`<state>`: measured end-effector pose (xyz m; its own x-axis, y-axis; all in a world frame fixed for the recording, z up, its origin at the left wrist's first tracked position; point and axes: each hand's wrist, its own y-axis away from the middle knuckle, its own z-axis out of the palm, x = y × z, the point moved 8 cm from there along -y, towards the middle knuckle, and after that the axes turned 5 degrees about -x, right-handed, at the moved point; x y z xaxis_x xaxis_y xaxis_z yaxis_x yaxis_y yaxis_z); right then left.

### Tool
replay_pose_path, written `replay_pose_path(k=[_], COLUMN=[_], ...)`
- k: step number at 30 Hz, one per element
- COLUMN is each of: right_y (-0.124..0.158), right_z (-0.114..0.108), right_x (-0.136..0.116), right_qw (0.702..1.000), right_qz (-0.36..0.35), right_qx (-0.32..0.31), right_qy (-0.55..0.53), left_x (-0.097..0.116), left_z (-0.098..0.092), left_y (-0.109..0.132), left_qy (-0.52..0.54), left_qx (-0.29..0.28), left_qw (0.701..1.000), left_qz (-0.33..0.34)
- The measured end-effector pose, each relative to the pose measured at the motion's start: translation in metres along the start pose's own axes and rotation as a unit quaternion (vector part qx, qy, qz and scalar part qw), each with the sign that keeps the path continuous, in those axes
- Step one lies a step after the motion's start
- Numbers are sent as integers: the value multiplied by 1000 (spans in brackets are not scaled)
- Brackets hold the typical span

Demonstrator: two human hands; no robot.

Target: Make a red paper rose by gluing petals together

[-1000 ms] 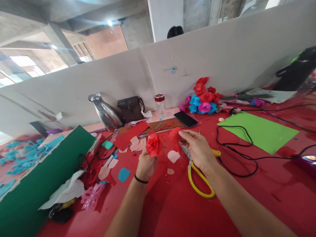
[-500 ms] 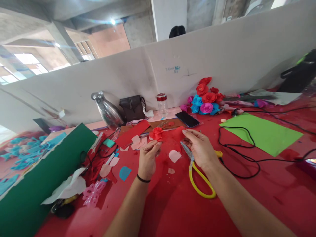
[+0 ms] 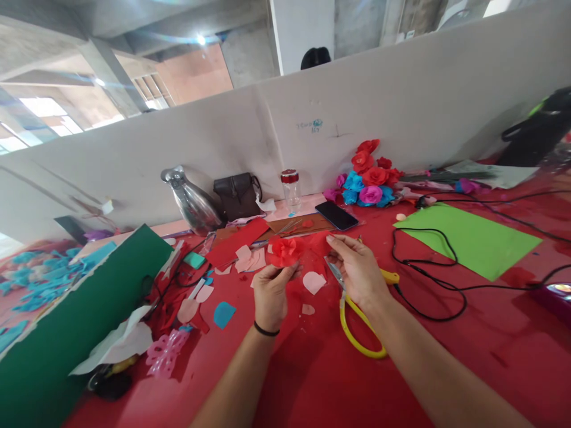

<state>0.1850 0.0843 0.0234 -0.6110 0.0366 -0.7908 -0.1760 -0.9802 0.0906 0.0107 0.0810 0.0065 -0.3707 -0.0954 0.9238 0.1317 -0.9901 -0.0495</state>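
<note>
Between the thumb and fingers of my left hand (image 3: 271,295), which wears a black band at the wrist, is the base of a red paper flower (image 3: 284,251) with ruffled petals. My right hand (image 3: 359,273) pinches a red paper petal (image 3: 317,242) just right of the flower; its outline blends into the red table. Scissors with yellow handles (image 3: 344,321) lie under my right hand, their blades partly covered. A loose pink paper petal (image 3: 314,282) rests on the table between my hands, and a blue petal (image 3: 223,314) lies left of my left wrist.
Behind stand a steel flask (image 3: 193,202), a dark bag (image 3: 236,195), a red-lidded jar (image 3: 291,193), a phone (image 3: 336,215) and a bunch of paper flowers (image 3: 375,176). Black cords (image 3: 428,285) cross the right beside a green sheet (image 3: 468,241). A green board (image 3: 89,303) stands left.
My left hand has turned the red flower, which now shows wider and opened towards me, and sits slightly lower. The right hand keeps its petal almost in place. The view has shifted slightly.
</note>
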Motion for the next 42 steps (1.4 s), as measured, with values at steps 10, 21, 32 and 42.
replay_pose_path(k=[10, 21, 32, 42], right_y=[5, 12, 16, 16], right_z=[8, 15, 20, 22], right_x=[6, 17, 16, 20], right_qw=[994, 984, 988, 994], right_qz=[-67, -79, -69, -47], right_qx=[-29, -52, -66, -65], right_qy=[86, 153, 117, 68], left_x=[-7, -6, -8, -7], left_z=[2, 2, 2, 1], left_y=[5, 8, 7, 8], left_qy=[25, 5, -24, -56], left_qx=[17, 51, 45, 45], left_qw=[1000, 998, 998, 996], left_qz=[6, 44, 43, 59])
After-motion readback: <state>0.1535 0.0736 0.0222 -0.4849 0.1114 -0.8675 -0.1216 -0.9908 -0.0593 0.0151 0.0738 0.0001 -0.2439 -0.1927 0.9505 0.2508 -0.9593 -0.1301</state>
